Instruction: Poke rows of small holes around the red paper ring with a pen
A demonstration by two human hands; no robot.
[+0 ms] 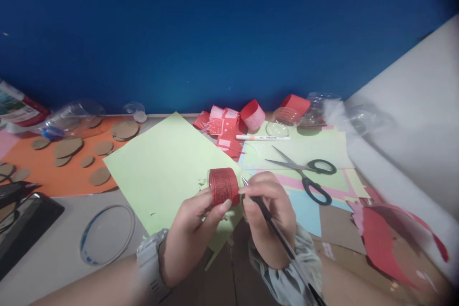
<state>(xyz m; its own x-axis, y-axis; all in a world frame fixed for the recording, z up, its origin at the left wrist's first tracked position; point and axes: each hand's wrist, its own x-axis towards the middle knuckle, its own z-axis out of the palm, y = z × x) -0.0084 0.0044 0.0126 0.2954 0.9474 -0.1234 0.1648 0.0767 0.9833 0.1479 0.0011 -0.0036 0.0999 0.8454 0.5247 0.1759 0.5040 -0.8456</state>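
In my left hand [195, 222] is a small red cylinder [223, 185] with dark lines round it, gripped between thumb and fingers. My right hand [270, 213] is closed around a black pen [276, 232], its silver tip pointing up and left beside the cylinder's right end. The right fingertips are at the cylinder's right edge; whether they touch it is unclear. Under and behind the cylinder lies a light green paper sheet [168, 153], with small green scraps near the hands.
Open scissors [304, 169] rest on coloured papers at right. Red paper pieces [229, 126] and a white marker [263, 138] lie behind the hands. Cardboard discs [69, 146] sit on orange paper [46, 177] at left, near a tape ring [107, 235]. A blue wall [215, 33] stands behind.
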